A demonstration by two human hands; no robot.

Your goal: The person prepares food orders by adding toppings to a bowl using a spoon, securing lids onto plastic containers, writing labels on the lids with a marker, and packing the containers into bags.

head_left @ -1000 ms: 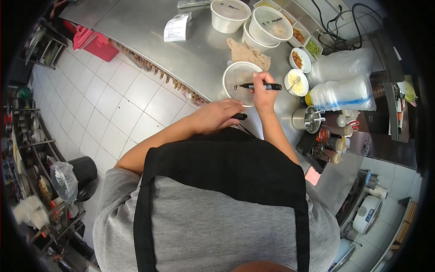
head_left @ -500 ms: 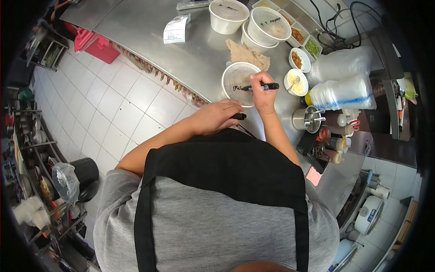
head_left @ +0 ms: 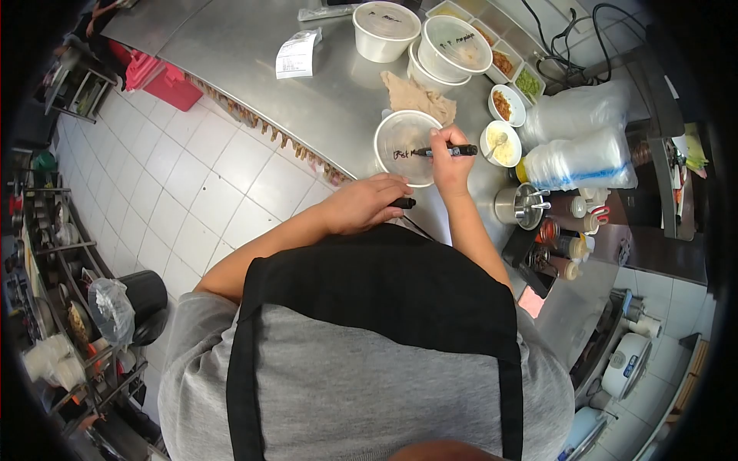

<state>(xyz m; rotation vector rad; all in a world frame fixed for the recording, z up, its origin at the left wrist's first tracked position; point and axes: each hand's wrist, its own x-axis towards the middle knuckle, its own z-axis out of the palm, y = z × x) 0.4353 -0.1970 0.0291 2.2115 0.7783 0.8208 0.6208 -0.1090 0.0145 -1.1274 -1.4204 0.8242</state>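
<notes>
In my right hand (head_left: 452, 165) is a black marker (head_left: 455, 150), its tip touching the clear lid (head_left: 407, 134) of a round white container. Dark handwriting (head_left: 403, 154) runs across that lid, longer toward the tip. My left hand (head_left: 369, 203) lies at the near left edge of the container, fingers closed around a black marker cap (head_left: 403, 203). Just behind the container is a crumpled brown paper napkin (head_left: 419, 97). Two more lidded containers with writing on top, one white tub (head_left: 384, 42) and one stacked tub (head_left: 453, 58), stand farther back.
A printed receipt (head_left: 297, 55) lies on the steel counter (head_left: 231, 46). To the right are a bowl with a spoon (head_left: 501, 144), a bowl of brown food (head_left: 506, 105), wrapped plastic stacks (head_left: 580, 157), a metal pot (head_left: 516, 206) and several sauce bottles (head_left: 570, 244).
The writing on the lid has grown by more letters, and my right hand with the marker has shifted slightly right. My left hand stays nearly in place, still holding the cap.
</notes>
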